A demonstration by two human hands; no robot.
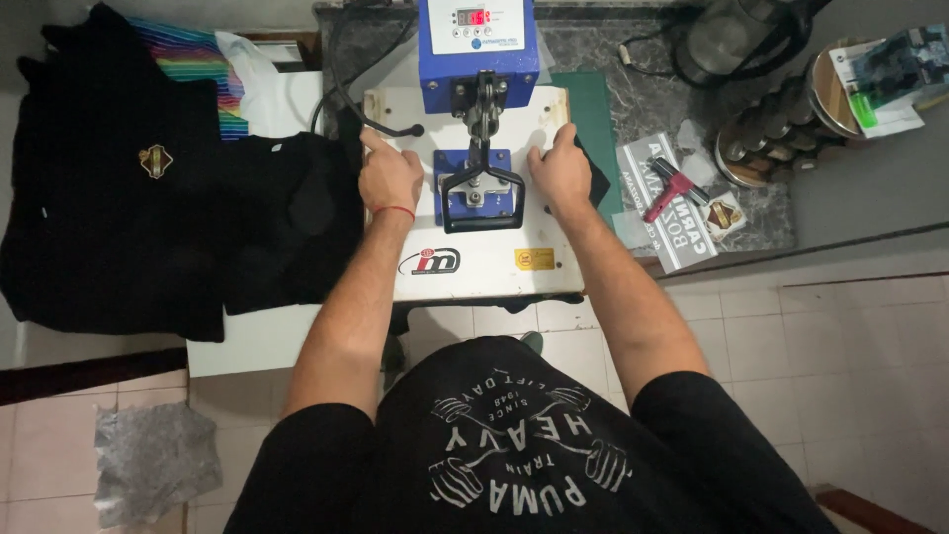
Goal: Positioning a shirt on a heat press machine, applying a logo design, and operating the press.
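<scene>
Nearest the camera: the person's own torso in a black printed shirt, both forearms reaching forward. Left hand [388, 176], with a red string at the wrist, rests knuckles-up on the left part of the heat press [473, 213]'s white top plate; fingers curled down, gripping nothing I can make out, looks like pressing or steadying. Right hand [560, 170] mirrors it on the right part, fingers bent at the plate's far right edge, maybe touching the dark cloth [593, 178] sticking out there; whether it pinches it I can't tell. Blue clamp bracket [474, 188] sits between the hands, so they stay either side. Press stands on the table [247, 341]. Left: black shirts [148, 198] laid flat, one with a small gold emblem, striped fabric behind. Right: red-handled tool [664, 190] on printed sheets, tape rolls [781, 129] beyond. Far end: blue control box [477, 44] with a red display. Grey rag [153, 460] on the floor.
</scene>
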